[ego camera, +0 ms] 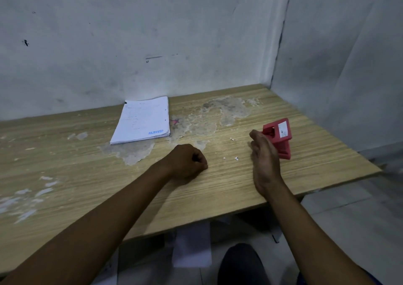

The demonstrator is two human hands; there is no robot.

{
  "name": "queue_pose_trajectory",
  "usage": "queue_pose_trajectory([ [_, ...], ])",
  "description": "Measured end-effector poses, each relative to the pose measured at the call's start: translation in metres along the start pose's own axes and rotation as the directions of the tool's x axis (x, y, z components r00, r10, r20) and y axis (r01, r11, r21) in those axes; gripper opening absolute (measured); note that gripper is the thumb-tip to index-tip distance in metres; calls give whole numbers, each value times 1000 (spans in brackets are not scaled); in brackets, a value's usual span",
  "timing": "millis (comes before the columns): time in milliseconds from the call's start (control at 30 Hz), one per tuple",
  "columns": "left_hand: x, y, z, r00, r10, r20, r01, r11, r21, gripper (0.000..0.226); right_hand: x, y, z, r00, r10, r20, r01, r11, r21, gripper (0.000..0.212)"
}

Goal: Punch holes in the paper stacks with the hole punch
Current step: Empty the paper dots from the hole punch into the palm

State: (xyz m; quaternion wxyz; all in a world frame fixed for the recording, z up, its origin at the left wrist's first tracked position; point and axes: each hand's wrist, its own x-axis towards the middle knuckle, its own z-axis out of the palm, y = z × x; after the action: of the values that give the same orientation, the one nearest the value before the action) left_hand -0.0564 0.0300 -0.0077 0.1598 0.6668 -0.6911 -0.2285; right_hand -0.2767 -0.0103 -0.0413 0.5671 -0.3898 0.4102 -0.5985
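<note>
A: Report the position of the hole punch [279, 137].

B: The red hole punch sits on the right part of the desk [87, 175], tipped so that its underside, which bears a white label, faces the camera. It is not lying flat on its base.

A: State of the right hand [265, 154]?

B: The right hand is at the left side of the hole punch, edge-on to the camera. The thumb touches the upper left corner of the red body. The fingers pass behind the punch and are hidden, so I cannot tell whether they grasp it or only rest against it.

A: State of the left hand [188, 159]?

B: The left hand rests on the desk near the middle, clenched into a fist. Nothing shows inside it. It is well apart from the hole punch.

A: Location of the paper stack [142, 120]?

B: One white paper stack lies flat at the back of the desk, near the wall [152, 34], left of the hands. Blue lettering reading "REJECTED" is printed at its near right corner. Small holes show along its right edge.

A: Other items on the work surface?

B: Small white paper bits [234, 158] lie on the wood between the two hands. The desk surface has worn pale patches. Loose sheets [193, 246] lie on the floor below the desk edge.
</note>
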Motion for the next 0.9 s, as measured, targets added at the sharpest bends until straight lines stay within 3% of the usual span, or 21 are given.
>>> queue_pose_trajectory([
  [133,-1,4,0,999,20,35,-22,998,52,11,-2,-2,1,1000,4,-2,-4,1000,30,27],
  [233,-7,14,4,998,55,-7,-55,998,-17,13,-6,-9,1,997,83,10,-83,973,214,33],
  [367,-17,54,13,964,215,-155,-240,956,-169,5,-20,-16,1,961,251,120,-272,757,594,59],
  [467,-19,83,23,928,327,-177,-350,929,-121,12,-32,-17,4,930,298,217,-359,597,717,65],
  [567,-16,95,35,909,373,-186,-384,923,-25,17,-36,-18,4,920,297,254,-381,538,752,69],
  [700,-8,87,46,909,354,-219,-370,928,-37,19,-31,-16,1,922,297,249,-372,499,783,69],
  [900,0,66,46,903,298,-309,-337,938,-78,17,-20,-10,-6,933,321,163,-327,570,754,65],
])
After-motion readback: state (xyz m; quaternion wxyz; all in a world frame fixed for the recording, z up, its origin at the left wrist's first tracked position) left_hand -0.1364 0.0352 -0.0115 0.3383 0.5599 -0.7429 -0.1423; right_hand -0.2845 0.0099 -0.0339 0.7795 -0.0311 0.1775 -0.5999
